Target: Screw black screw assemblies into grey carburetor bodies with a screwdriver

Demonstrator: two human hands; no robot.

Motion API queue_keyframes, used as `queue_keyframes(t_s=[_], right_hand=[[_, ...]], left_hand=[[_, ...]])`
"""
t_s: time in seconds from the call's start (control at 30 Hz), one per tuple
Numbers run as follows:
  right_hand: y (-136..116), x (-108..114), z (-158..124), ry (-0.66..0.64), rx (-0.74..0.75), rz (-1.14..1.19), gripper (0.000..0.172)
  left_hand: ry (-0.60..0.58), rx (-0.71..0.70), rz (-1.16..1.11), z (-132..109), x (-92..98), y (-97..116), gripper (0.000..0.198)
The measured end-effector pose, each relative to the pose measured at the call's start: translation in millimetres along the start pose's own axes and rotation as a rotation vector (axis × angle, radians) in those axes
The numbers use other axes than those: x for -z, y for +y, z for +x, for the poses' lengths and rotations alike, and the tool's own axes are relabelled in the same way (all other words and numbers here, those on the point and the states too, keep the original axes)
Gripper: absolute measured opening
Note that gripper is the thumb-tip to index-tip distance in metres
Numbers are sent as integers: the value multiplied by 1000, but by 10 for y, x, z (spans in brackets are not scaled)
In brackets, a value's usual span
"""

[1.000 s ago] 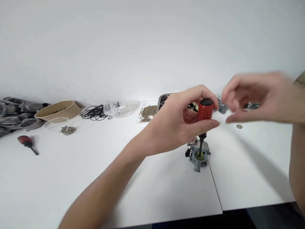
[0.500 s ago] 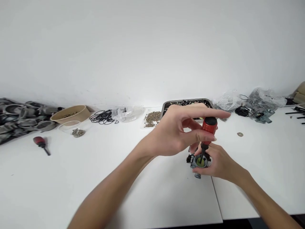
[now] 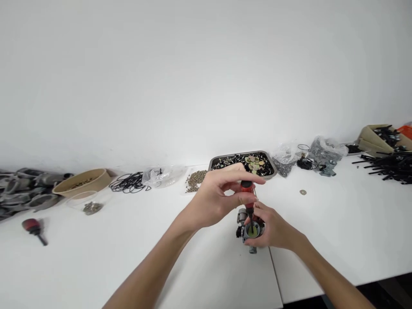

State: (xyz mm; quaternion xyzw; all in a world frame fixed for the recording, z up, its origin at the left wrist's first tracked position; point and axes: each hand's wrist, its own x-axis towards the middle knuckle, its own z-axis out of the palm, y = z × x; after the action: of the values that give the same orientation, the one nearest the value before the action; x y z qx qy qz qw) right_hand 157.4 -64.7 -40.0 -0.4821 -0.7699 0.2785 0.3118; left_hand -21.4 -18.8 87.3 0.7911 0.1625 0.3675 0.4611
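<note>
My left hand (image 3: 222,195) is closed around the red handle of a screwdriver (image 3: 247,189), index finger lying across its black top end. The screwdriver stands nearly upright, its dark shaft reaching down into the round bore of a small metal carburetor (image 3: 242,216). A yellow-green disc (image 3: 252,232) shows inside that bore, at the driver's tip. My right hand (image 3: 272,227) grips the carburetor from the right, thumb at the near side and fingers at the far side. Whether the tip sits on a screw is too small to tell.
Behind my hands stands a metal tray (image 3: 210,165) of black parts and brass discs. Brass screws (image 3: 196,180), black rings (image 3: 130,182) and a beige bowl (image 3: 103,180) lie leftward. A second screwdriver (image 3: 34,226) rests far left. A loose disc (image 3: 303,192) and black rods (image 3: 392,165) are right.
The view has turned right, so things appear farther left and lower, and more black rods show. Both hands keep their hold, the screwdriver still in the bore.
</note>
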Motion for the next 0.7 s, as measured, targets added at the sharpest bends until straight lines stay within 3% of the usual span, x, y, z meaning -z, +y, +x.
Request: queue_keyframes(t_s=[0.07, 0.13, 0.23, 0.3, 0.5, 0.6, 0.7], right_hand=[[-11, 5, -4, -6, -11, 17, 37], [-26, 10, -18, -9, -37, 23, 38], [-63, 31, -53, -17, -69, 41, 38], [-101, 73, -84, -27, -75, 54, 37], [-155, 459, -361, -76, -173, -128, 22], [-60, 801, -661, -34, -263, -142, 19], [126, 1197, -1002, 21, -316, -179, 19]], left_hand=[[13, 24, 7, -53, 43, 32, 19], [103, 38, 3, -134, 139, 11, 17], [513, 49, 43, -303, 342, -204, 18], [707, 132, 60, -444, 457, -460, 23], [695, 469, 191, -834, 486, -1275, 43], [636, 506, 163, -887, 425, -1459, 51], [597, 520, 156, -897, 422, -1499, 53]])
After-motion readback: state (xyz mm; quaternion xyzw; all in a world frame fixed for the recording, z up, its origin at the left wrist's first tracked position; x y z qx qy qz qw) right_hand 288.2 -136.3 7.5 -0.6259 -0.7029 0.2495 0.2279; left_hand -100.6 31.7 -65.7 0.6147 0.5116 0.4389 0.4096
